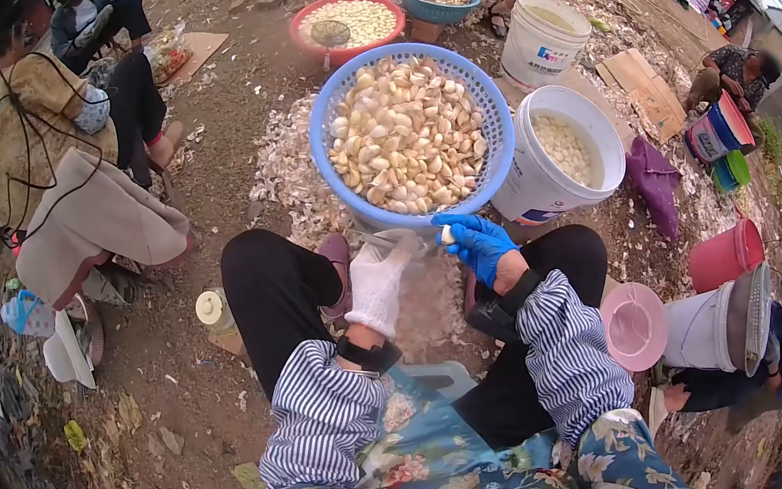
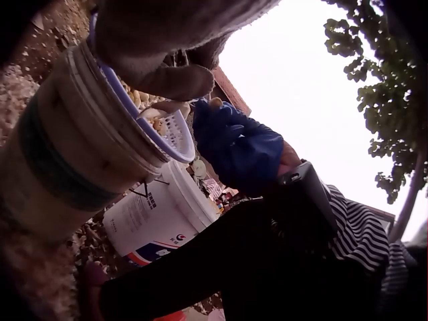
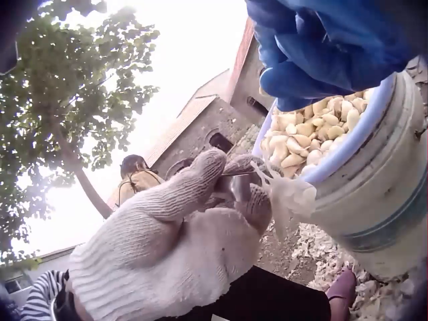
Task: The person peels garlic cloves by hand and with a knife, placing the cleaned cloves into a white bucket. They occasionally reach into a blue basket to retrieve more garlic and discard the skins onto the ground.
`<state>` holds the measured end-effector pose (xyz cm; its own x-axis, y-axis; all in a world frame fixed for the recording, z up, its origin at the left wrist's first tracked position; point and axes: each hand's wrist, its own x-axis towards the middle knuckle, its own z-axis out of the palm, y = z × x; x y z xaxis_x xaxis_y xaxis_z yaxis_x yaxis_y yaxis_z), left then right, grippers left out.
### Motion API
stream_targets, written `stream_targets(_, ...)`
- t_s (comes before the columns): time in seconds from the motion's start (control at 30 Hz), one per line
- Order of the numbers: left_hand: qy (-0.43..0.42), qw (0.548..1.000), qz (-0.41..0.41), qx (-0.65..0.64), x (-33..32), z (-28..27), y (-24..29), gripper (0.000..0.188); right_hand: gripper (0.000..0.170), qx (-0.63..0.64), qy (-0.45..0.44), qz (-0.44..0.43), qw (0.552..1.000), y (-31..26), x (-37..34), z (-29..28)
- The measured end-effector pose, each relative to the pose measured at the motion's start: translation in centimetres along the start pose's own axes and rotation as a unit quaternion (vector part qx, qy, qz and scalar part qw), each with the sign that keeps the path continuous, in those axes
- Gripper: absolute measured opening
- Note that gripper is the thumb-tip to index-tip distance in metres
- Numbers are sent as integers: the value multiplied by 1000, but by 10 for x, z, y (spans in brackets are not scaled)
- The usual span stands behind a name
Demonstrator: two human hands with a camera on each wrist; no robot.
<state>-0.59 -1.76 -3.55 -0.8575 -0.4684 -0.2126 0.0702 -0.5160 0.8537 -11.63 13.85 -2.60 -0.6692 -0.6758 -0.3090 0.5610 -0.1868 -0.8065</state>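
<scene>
My left hand [image 1: 379, 285], in a white knitted glove, grips a small metal knife [image 3: 239, 185] between thumb and fingers. Thin pale garlic skin [image 3: 293, 194] hangs at the blade. My right hand [image 1: 485, 249] wears a blue rubber glove and pinches a garlic clove [image 1: 447, 235] at its fingertips. Both hands are close together above my lap, at the near rim of a blue plastic colander [image 1: 327, 168]. Many garlic cloves [image 1: 407, 136] fill that colander, which rests on top of a bucket [image 2: 100, 134].
Right of the colander stands a white bucket [image 1: 526, 169] with peeled cloves in it; another white bucket [image 1: 534, 51] is behind. Farther back sit a red basin [image 1: 296, 31] and a teal basin [image 1: 416, 8]. Garlic skins [image 1: 283, 164] litter the ground. Several people sit around.
</scene>
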Motion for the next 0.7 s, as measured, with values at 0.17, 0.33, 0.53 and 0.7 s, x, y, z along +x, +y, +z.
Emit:
stream_targets(0.17,-33,999,7,-22,-3,6,7,24,27,-20,37,28,999,11,10,-7)
stream_targets(0.33,-62,992,65,92,-5,7,4,23,23,-31,59,56,996,17,12,-4)
stream_targets(0.53,-32,974,132,184,-11,14,2,19,21,-76,100,54,991,21,14,0)
stream_targets(0.7,-40,930,213,298,-11,13,-7,19,21,-164,109,30,980,23,12,1)
